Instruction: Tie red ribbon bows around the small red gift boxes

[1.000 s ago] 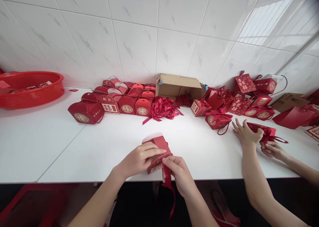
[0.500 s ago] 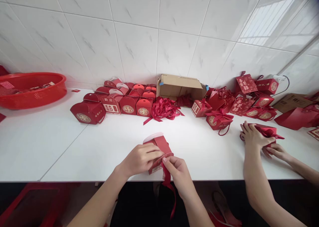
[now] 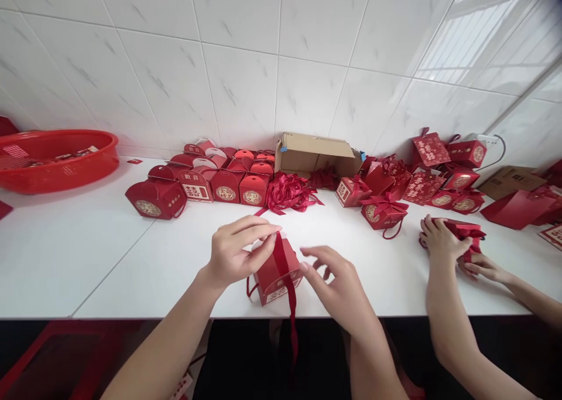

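In front of me, near the table's edge, stands a small red gift box [image 3: 268, 276] with a cord handle at its left side. A dark red ribbon [image 3: 291, 306] runs over the box top and hangs down past the table edge. My left hand [image 3: 239, 248] pinches the ribbon's upper end just above the box. To the right of the box, my right hand [image 3: 336, 277] has its fingers apart and curved, with nothing in them; its thumb tip is close to the box's side.
A pile of red ribbons [image 3: 292, 194] lies beside a cardboard box [image 3: 316, 145]. Several red gift boxes [image 3: 195, 186] stand to its left, others to its right. A red basin [image 3: 61, 166] is at far left. A co-worker's hands [image 3: 443, 242] hold a ribboned red box [image 3: 468, 230] at right.
My left hand has risen, drawing the ribbon up over the box top. My right hand has let go of the ribbon and moved right. The box's lid flaps now look folded together.
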### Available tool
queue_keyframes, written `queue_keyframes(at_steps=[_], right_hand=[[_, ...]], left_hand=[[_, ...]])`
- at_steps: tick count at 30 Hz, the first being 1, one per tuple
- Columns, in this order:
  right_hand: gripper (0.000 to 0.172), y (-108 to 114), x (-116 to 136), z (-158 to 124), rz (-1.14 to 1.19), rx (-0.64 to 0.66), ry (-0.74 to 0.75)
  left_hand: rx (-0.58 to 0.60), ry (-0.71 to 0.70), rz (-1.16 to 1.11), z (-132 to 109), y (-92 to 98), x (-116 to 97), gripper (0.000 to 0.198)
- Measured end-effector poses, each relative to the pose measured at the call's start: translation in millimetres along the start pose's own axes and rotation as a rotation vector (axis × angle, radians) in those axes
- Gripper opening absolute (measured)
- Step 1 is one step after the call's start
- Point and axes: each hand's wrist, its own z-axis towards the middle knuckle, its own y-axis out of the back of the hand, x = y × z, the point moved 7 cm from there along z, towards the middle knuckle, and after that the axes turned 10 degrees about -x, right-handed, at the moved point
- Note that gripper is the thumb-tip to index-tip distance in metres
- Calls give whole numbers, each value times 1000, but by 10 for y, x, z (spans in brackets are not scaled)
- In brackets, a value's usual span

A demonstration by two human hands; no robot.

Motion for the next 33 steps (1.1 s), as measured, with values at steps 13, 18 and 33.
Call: queue_keyframes(at_steps=[13, 18, 33], right_hand=[[10, 448, 293, -28, 588, -146, 82], [19, 439, 170, 102, 749, -106, 30], [25, -655, -397, 323, 824, 335, -368]], left_hand=[[27, 681, 113, -545, -9, 467, 31], [57, 1119, 27, -1178, -258, 683, 47], [36, 1237, -141, -1281, -419, 672, 37]])
